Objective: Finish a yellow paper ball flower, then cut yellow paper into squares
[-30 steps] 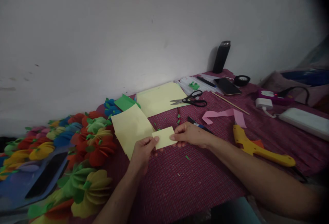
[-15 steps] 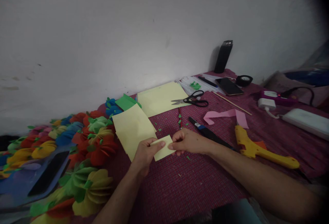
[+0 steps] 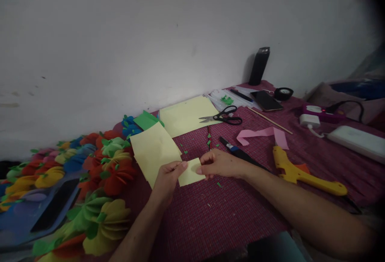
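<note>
Between my hands is a small pale yellow piece of paper point(image 3: 191, 174), held just above the cloth-covered table. My left hand point(image 3: 169, 177) pinches its left edge, thumb on top. On the right edge my right hand point(image 3: 218, 165) grips it between thumb and fingers. Larger pale yellow sheets point(image 3: 155, 149) lie beside my left hand, their lower corner partly behind it. Farther back, scissors point(image 3: 221, 116) with black handles rest slightly apart on a stack of yellow paper point(image 3: 183, 113). A dark cutter-like tool point(image 3: 237, 151) lies behind my right forearm.
Colourful paper pumpkins point(image 3: 105, 161) crowd the left side. Right of my arm are a yellow glue gun point(image 3: 306, 175), pink ribbon point(image 3: 261, 133) and a wooden stick point(image 3: 270, 120). A phone point(image 3: 266, 100), black bottle point(image 3: 259, 66) and power strip point(image 3: 323, 112) stand farther back. Green scraps dot the cloth.
My left thumb has shifted toward the upper left edge of the small paper, so more of its surface shows. Both hands still hold it. The view has shifted slightly.
</note>
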Demonstrator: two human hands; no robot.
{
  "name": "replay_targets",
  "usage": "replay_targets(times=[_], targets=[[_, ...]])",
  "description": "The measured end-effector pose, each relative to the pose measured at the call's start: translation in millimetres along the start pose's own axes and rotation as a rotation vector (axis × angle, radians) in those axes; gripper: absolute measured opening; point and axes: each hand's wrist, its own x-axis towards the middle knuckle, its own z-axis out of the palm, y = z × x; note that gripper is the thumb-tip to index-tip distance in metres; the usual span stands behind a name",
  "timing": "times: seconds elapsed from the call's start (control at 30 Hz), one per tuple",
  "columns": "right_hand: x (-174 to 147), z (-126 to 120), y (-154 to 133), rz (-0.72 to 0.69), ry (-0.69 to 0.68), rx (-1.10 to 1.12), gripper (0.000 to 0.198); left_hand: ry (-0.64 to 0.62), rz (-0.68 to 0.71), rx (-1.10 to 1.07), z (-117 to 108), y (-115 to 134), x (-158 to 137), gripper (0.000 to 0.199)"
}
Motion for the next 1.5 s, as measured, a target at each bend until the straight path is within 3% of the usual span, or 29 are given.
replay_targets(times=[0.2,0.43,0.67,0.83,1.07,1.23,1.5], targets=[[2,1,0,-0.041,0.088,0.029,0.023,-0.061,-0.008,0.137,6,-6,-2,0.029],[5,2,3,-0.016,0.093,0.036,0.018,-0.071,-0.032,0.115,7,-9,0,0.028],[-2,-19,-5,0.034,0.045,0.052,0.016,-0.056,-0.036,0.049,0,-2,-1,0.026],[-5,-26,-10,0.007,0.158,0.033,0.024,-0.024,-0.02,0.054,-7,0,0,0.027],[-1,1,-1,-0.071,0.061,-0.025,0.019,-0.088,0.005,0.243,4,-5,-1,0.032],[0,4,7,-0.093,0.009,-0.126,0.013,-0.173,-0.035,0.347,3,-6,-7,0.034],[-3,13,10,-0.064,-0.144,-0.129,0.01,-0.209,-0.086,0.322,-4,-14,-27,0.031]])
